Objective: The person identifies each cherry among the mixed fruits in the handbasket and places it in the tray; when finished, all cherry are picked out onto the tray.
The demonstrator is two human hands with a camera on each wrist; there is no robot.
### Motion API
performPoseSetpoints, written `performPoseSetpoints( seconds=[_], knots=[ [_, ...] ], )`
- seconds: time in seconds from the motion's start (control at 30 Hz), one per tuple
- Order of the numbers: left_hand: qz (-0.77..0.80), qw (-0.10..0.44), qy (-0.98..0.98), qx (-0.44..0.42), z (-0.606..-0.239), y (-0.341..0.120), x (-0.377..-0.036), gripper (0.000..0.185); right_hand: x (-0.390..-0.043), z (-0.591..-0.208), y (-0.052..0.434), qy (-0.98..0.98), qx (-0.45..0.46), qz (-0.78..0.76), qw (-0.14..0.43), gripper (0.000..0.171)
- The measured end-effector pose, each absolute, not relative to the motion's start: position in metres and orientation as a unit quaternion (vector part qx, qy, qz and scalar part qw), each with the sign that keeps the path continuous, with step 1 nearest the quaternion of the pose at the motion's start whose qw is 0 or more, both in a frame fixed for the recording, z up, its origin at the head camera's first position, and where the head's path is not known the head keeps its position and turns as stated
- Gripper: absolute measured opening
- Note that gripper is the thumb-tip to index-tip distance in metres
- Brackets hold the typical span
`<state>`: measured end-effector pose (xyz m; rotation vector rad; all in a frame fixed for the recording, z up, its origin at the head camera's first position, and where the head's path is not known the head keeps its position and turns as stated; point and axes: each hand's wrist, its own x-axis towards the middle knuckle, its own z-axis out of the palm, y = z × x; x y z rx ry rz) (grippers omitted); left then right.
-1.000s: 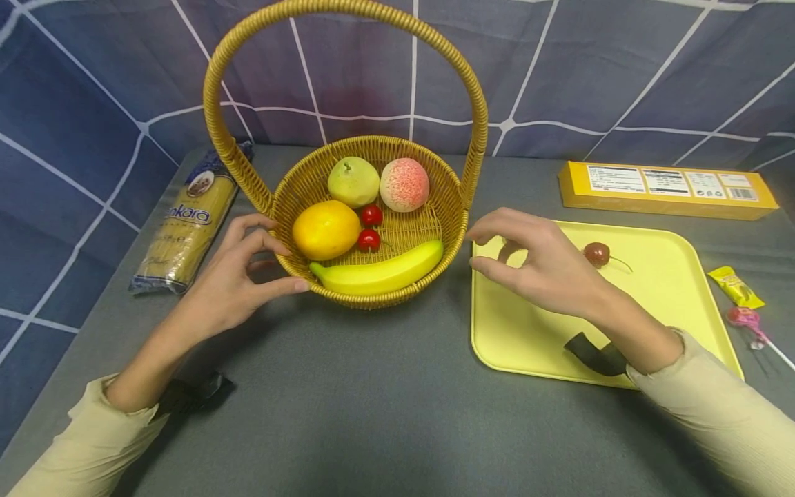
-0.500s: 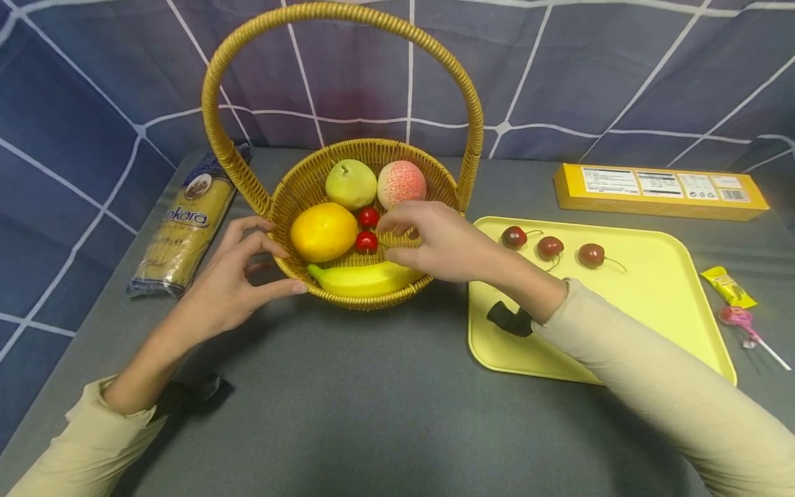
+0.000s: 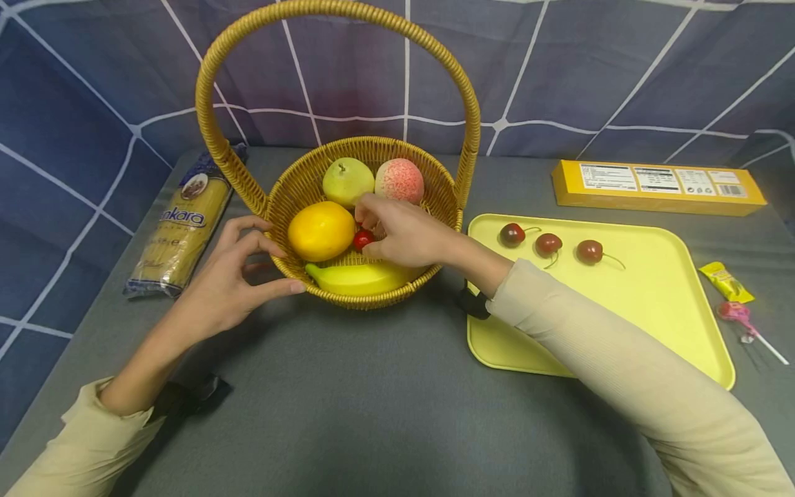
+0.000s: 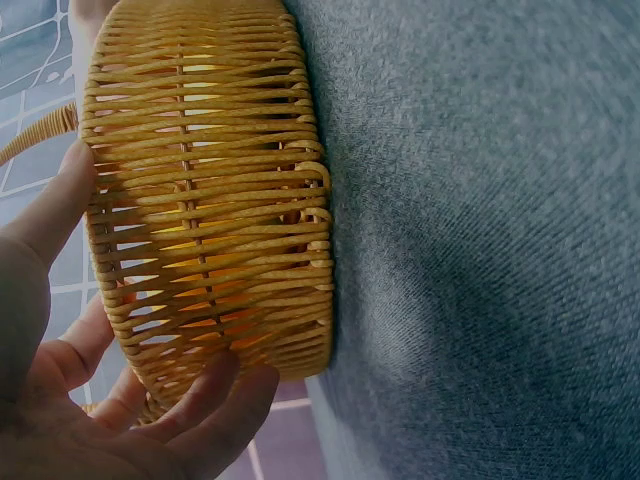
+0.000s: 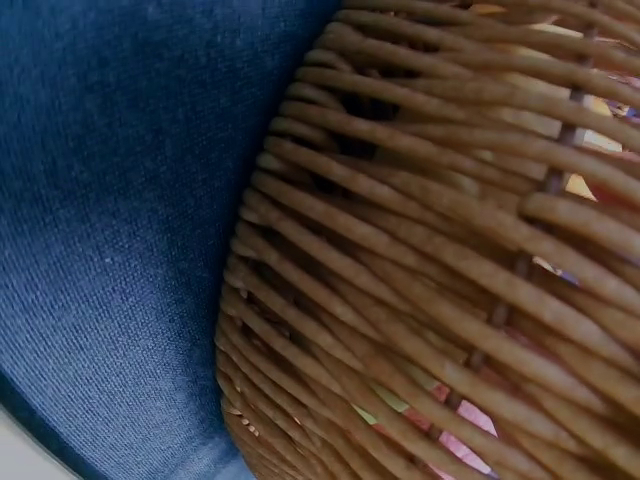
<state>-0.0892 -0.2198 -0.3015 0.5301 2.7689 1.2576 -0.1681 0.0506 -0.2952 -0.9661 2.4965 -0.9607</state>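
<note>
My left hand [image 3: 232, 276] grips the wicker basket [image 3: 373, 301] at its left rim, thumb along the front edge. In the left wrist view, the fingers of that left hand [image 4: 130, 390] lie against the woven side. Inside the basket, my right hand [image 3: 406, 235] reaches down over the fruit, its thumb and bent fingers apart around a red cherry [image 3: 363, 240]. The second red cherry there is hidden behind the fingers. Around them lie a yellow mango-like fruit [image 3: 319, 231], a green pear-like fruit [image 3: 348, 181], a peach [image 3: 400, 179] and a banana [image 3: 354, 278].
Right of the basket, a yellow tray [image 3: 621, 324] bears three dark cherries [image 3: 548, 245]. Behind it lies a long yellow box [image 3: 658, 190]. A yellow candy wrapper [image 3: 725, 281] and a lollipop [image 3: 739, 313] lie farther right. A pasta packet [image 3: 177, 231] is at left; the tall handle [image 3: 338, 8] arches over the basket.
My right hand has moved left from above the tray's edge into the basket, down to the red cherries. The tray's three cherries have come into full view. My left hand stays on the rim.
</note>
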Motion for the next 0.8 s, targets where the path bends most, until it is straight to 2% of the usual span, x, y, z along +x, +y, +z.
performPoseSetpoints(
  seconds=[0.3,0.8],
  knots=[
    [0.410,0.026,0.896,0.170,-0.303,-0.220,-0.090,0.038,-0.174,-0.299,0.045,0.868,-0.319,-0.334,0.181,0.040],
    [0.409,0.023,0.896,0.171,-0.302,-0.220,-0.090,0.039,-0.173,-0.303,0.036,0.894,-0.298,-0.293,0.158,0.032]
  ],
)
